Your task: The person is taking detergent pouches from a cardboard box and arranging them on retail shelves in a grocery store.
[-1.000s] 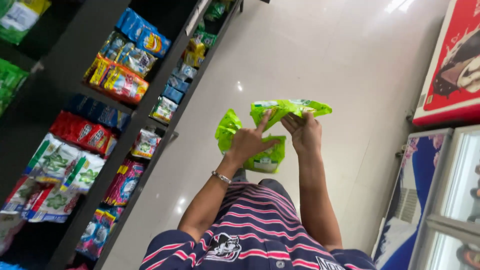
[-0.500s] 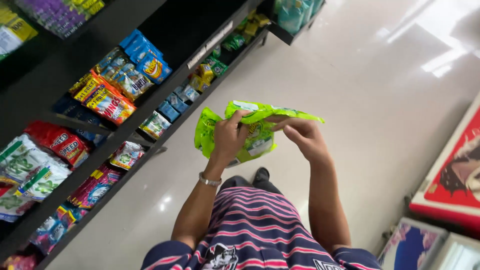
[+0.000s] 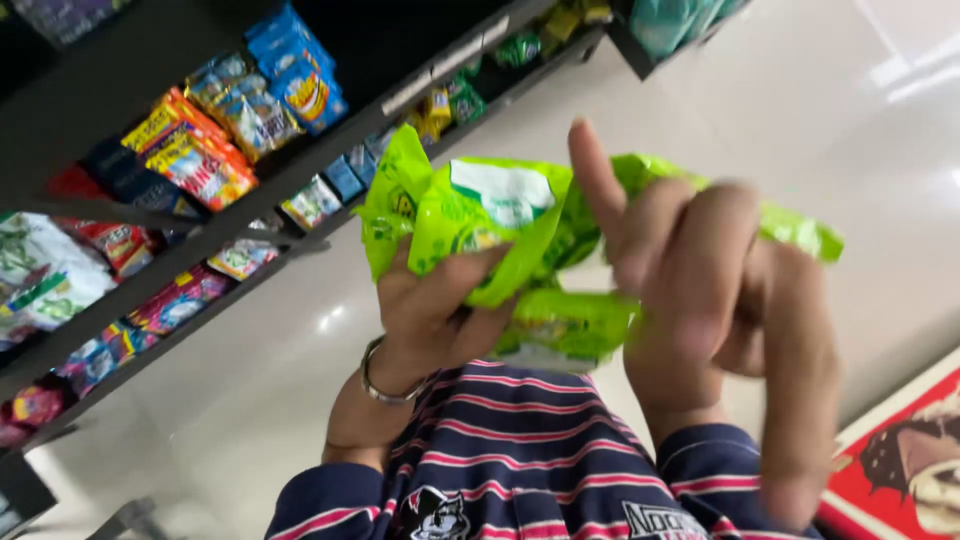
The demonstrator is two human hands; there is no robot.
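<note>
**Green packets in both hands**

The left hand (image 3: 440,310) has its grip clamped on bright green snack packets (image 3: 480,220), held above the striped shirt (image 3: 520,460). The right hand (image 3: 690,290), blurred, touches them, forefinger raised. Colourful packets fill the dark shelves (image 3: 200,240) at left.

Black shelves (image 3: 300,175) carry bright snack packets (image 3: 195,150), some perhaps sweets.

The person is wearing a navy shirt (image 3: 530,455) crossed by thin pink and white stripes, with a small cartoon cat emblem on the chest and white lettering beside it. The sleeves are ending at the forearms. A slim silver bangle (image 3: 385,385) is circling the left wrist; both hands are showing bare.
</note>
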